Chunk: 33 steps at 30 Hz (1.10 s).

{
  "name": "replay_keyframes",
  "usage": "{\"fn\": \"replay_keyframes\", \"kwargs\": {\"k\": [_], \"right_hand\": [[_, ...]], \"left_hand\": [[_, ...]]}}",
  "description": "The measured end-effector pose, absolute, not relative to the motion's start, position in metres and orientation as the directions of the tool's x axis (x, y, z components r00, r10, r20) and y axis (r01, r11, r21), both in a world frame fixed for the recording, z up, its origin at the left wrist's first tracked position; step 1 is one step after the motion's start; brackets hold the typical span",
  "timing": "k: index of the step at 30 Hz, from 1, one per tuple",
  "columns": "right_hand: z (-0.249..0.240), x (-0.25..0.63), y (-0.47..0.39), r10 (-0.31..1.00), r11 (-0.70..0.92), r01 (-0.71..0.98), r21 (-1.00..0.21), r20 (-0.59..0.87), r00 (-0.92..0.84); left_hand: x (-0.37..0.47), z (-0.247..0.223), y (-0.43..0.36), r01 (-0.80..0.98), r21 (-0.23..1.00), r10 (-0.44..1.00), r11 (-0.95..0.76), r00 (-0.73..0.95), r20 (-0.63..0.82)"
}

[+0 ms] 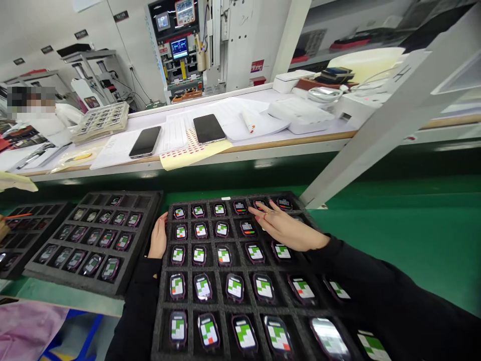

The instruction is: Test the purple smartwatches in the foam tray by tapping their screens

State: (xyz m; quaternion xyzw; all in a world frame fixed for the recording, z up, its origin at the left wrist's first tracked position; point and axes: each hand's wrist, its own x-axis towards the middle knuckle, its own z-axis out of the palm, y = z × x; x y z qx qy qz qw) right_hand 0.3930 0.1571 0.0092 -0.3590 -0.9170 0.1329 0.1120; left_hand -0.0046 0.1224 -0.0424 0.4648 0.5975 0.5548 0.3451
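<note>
A black foam tray lies in front of me, with rows of smartwatches in its square compartments. Most screens are lit with green and white blocks, some with a red or orange one; a smartwatch near the upper right shows a dark screen with text. My left hand rests flat along the tray's left side, fingers stretched out. Over the upper right compartments is my right hand, its fingers spread just above or on the top-row watches; contact is hard to tell. The right hand and sleeve cover several compartments.
To the left lies another foam tray of watches, with a third tray beyond it and another person's hand there. Two phones and papers lie on the raised shelf. A slanted white post stands at right.
</note>
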Motion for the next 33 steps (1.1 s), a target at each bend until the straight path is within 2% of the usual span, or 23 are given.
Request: {"fn": "replay_keyframes", "kwargs": {"k": [8,13,26,33], "right_hand": [[-0.007,0.377,0.159,0.701,0.696,0.647,-0.312,0.098,-0.706],[0.002,0.398,0.157,0.723,0.680,0.672,-0.293,0.116,-0.681],[-0.003,0.432,0.148,0.828,0.561,0.791,-0.243,0.167,-0.536],[-0.008,0.460,0.150,0.903,0.425,0.864,-0.270,0.183,-0.388]], "left_hand": [[-0.010,-0.047,0.125,0.193,0.981,0.929,-0.032,-0.356,0.100],[-0.014,-0.052,0.128,0.192,0.981,0.926,-0.033,-0.364,0.103],[-0.021,-0.059,0.132,0.165,0.986,0.934,-0.029,-0.346,0.085],[-0.024,-0.062,0.132,0.172,0.985,0.932,-0.017,-0.355,0.078]]}}
